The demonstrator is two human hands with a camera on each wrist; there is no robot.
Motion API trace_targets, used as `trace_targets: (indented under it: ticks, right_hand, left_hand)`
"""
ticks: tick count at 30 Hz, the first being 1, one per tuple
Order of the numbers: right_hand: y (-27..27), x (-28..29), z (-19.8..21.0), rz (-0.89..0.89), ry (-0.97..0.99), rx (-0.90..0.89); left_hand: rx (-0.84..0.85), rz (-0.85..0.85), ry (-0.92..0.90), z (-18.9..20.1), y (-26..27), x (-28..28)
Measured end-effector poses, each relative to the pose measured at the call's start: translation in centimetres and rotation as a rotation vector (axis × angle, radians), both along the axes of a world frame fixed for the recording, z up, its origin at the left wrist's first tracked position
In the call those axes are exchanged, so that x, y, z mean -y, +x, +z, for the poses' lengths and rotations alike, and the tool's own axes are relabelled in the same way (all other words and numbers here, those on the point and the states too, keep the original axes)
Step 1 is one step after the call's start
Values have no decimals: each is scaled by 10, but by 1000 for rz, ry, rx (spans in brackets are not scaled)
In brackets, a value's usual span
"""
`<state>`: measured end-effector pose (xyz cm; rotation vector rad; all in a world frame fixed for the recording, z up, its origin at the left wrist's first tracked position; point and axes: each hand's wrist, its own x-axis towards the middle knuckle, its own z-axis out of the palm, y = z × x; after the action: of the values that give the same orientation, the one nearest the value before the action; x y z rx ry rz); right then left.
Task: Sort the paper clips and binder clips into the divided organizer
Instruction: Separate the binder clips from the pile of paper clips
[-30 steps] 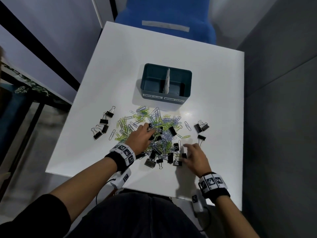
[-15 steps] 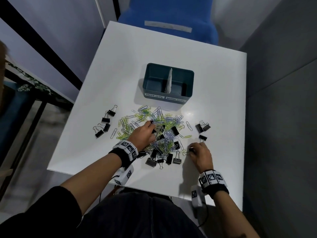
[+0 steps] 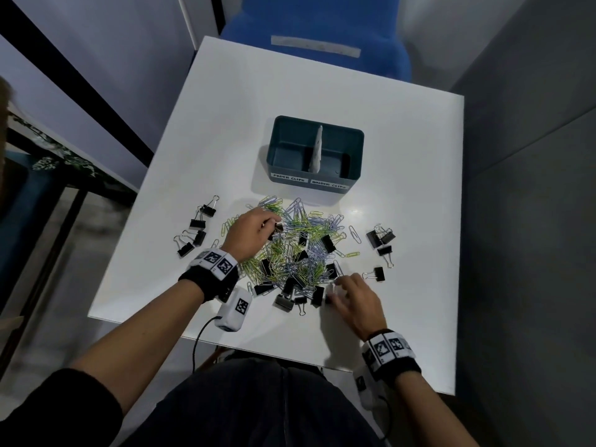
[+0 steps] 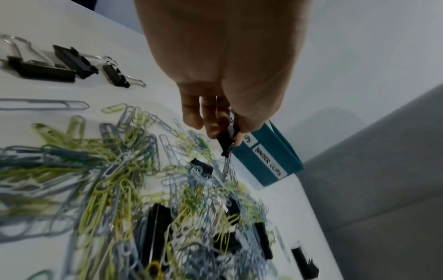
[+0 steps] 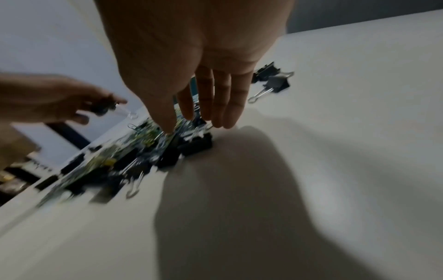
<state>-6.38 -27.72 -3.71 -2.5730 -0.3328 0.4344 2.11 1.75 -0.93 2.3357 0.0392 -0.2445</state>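
Observation:
A pile of green and pale blue paper clips (image 3: 300,250) mixed with black binder clips lies mid-table, in front of the teal divided organizer (image 3: 314,150). Its left half is labelled PAPER CLIPS, its right half BINDER CLIPS. My left hand (image 3: 274,225) hovers over the pile's far left part and pinches a black binder clip (image 4: 226,141) whose wire handles hang down. At the pile's near right edge my right hand (image 3: 335,287) has straight fingers (image 5: 206,106) touching binder clips (image 5: 196,145) there and grips nothing.
Several sorted-out binder clips (image 3: 195,232) lie left of the pile and others (image 3: 380,238) right of it, one alone (image 3: 377,274) beside my right hand. The white table (image 3: 225,124) ends close to my body. A blue chair (image 3: 316,37) stands beyond it, a grey wall at right.
My left hand has risen and moved toward the far side with a binder clip pinched. My right hand left a binder clip at the right and came back to the pile's near edge.

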Motion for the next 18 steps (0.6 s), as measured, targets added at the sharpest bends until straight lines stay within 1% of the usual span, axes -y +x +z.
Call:
trace_targets:
  ticks: [2, 4, 7, 9, 13, 18]
  right_hand:
    - [-9, -8, -3, 100, -70, -6]
    - [-13, -13, -5, 120, -107, -3]
    - [-14, -15, -5, 116, -75, 24]
    - [-15, -13, -3, 136, -59, 35]
    - [-19, -10, -2, 161, -56, 26]
    - [-23, -2, -4, 157, -70, 1]
  left_hand:
    - [-10, 44, -113, 5, 1, -9]
    - [-14, 71, -162, 11, 0, -18]
    - [-14, 78, -122, 16, -4, -31]
    - [-6, 134, -81, 16, -9, -41]
    - [4, 340, 2, 4, -27, -79]
    - [-81, 639, 25, -4, -42, -120]
